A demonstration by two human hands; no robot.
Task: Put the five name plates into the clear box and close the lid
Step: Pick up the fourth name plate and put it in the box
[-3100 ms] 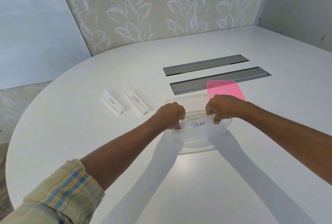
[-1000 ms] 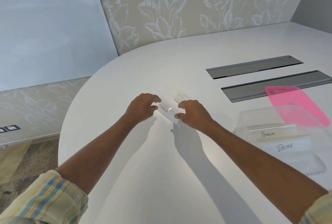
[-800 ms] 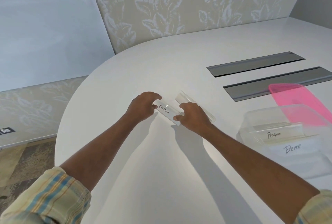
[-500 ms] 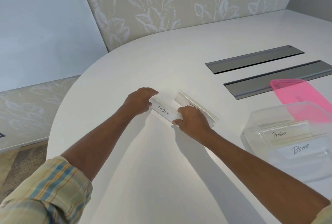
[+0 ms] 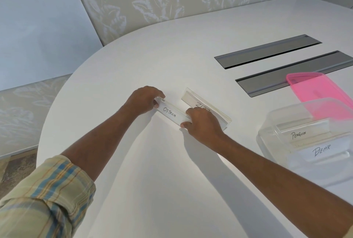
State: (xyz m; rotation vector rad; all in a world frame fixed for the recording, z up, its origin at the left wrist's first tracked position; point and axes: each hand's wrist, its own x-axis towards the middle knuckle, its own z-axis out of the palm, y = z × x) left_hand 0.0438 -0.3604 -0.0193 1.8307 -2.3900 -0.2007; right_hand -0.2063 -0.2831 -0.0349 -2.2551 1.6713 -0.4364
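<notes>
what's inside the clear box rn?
The clear box holds a PENGUIN plate and, nearer the person, a BEAR plate. Whatever lies behind or beneath them is hidden by the plates and box wall; the count cannot be confirmed.

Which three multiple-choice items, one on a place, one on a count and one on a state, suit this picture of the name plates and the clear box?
1. Where is the pink lid relative to the clear box?
A on top of it; B inside it; C behind it on the table.

2. How many name plates are outside the box?
A one; B two; C four.

3. How is the Ostrich plate held?
A both hands grip its ends; B one hand alone; C untouched.

Answers:
1 C, the lid lies flat beyond the open box.
2 B, only the Ostrich plate and Zebra plate are out.
3 A, the left hand and right hand each pinch an end.
</notes>
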